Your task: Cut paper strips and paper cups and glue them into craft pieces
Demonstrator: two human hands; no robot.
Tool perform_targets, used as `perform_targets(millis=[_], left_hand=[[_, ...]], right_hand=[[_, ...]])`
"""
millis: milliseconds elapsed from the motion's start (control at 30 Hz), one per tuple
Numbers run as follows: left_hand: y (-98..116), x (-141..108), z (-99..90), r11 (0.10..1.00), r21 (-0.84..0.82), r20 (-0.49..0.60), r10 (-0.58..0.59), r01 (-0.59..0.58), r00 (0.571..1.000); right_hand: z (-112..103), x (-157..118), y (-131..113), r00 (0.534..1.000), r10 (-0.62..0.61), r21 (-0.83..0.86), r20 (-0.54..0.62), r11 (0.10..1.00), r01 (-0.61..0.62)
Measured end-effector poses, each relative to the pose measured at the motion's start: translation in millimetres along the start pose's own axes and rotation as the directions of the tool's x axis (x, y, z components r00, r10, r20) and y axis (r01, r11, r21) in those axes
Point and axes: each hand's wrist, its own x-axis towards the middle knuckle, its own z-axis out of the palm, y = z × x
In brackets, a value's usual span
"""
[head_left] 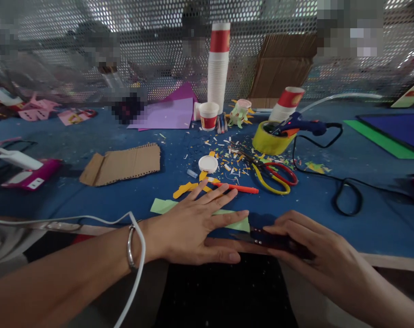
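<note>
My left hand (pixel 205 223) lies flat with its fingers spread over a light green paper strip (pixel 237 222) near the table's front edge. The strip shows on both sides of the hand. My right hand (pixel 306 246) is closed around a dark tool (pixel 291 245), whose tip is near the strip's right end; its type is hard to make out. Just beyond my left fingertips lie an orange-red pen (pixel 241 188), yellow paper pieces (pixel 184 189) and a white round lid (pixel 208 164). Scissors with red and yellow handles (pixel 275 178) rest further right.
Paper scraps litter the blue table (pixel 179 146). Yellow tape (pixel 268 142) holds a glue gun (pixel 302 124) with a black cable. Stacked cups (pixel 218 77) stand at the back; cardboard (pixel 128 165) lies left. A white cable (pixel 142 255) crosses my left wrist.
</note>
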Motion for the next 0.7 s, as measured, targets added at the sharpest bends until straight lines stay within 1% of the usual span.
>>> perform_targets(millis=[133,233,300,400,533,700], left_hand=[[2.9,-1.3,-1.0,0.998,0.065,0.000,-0.011,0.011,1.000],[-1.6,-6.7,-0.6,0.990,0.138,0.006,-0.018,0.017,1.000],[-6.3,-10.8,0.8,0.987,0.162,0.029,-0.022,0.017,0.999],[-11.9,-14.4,4.1,0.986,0.165,0.050,-0.018,0.009,0.999],[-15.0,-15.0,8.2,0.986,0.167,0.015,0.020,-0.022,1.000],[-17.4,-14.6,9.7,0.983,0.179,0.026,0.026,-0.030,0.999]], right_hand=[[-3.3,-7.4,3.3,1.000,0.016,0.007,0.014,1.000,-0.016],[-5.4,-9.2,4.8,1.000,0.009,-0.006,0.016,1.000,-0.009],[-5.0,-9.3,5.6,1.000,-0.017,-0.007,0.005,1.000,0.017],[-1.8,-9.3,6.3,0.999,-0.042,-0.007,-0.012,0.999,0.041],[1.4,-8.6,3.4,0.999,-0.043,-0.016,-0.033,0.999,0.043],[3.2,-6.1,-1.5,0.997,-0.064,-0.034,-0.037,0.997,0.062]])
